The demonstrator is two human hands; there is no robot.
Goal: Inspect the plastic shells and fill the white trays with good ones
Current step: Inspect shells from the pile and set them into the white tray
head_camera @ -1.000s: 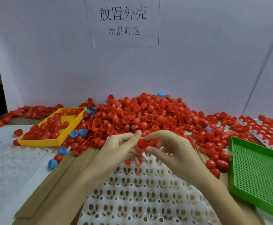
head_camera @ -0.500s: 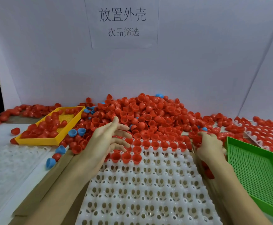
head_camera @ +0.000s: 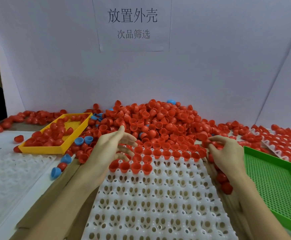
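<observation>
A big white board (head_camera: 54, 66) stands at the far side of the table, and a paper sign (head_camera: 132, 25) with printed words is stuck high on it. At the foot of the board lies a big pile of red shells (head_camera: 158, 122), with a few blue shells (head_camera: 82, 140) mixed in. A strip of brown cardboard (head_camera: 42, 201) lies on the table at the near left.

The white tray (head_camera: 155, 205) sits in the near middle. Its far rows hold red shells with their open sides up, and the rest of its cups are bare. A yellow tray (head_camera: 42, 147) with red shells in it sits at the far left. A green tray (head_camera: 276, 181) sits at the right. Another white tray (head_camera: 269, 144) full of red shells lies at the far right, and a see-through tray (head_camera: 8, 170) lies at the near left.

The left hand (head_camera: 111, 146) floats over the far left corner of the white tray. Its fingers are spread out and loose, and it holds nothing. The right hand (head_camera: 226, 153) is at the tray's far right corner, next to the green tray. Its fingertips are bent around a red shell (head_camera: 217, 146) at the edge of the pile.

Half a second ago the right hand was curled down into the shells with its fingers hidden. Now its fingers are lifted and can be seen. The left hand has hardly moved. One second ago both hands were together in the middle, holding a shell between them.
</observation>
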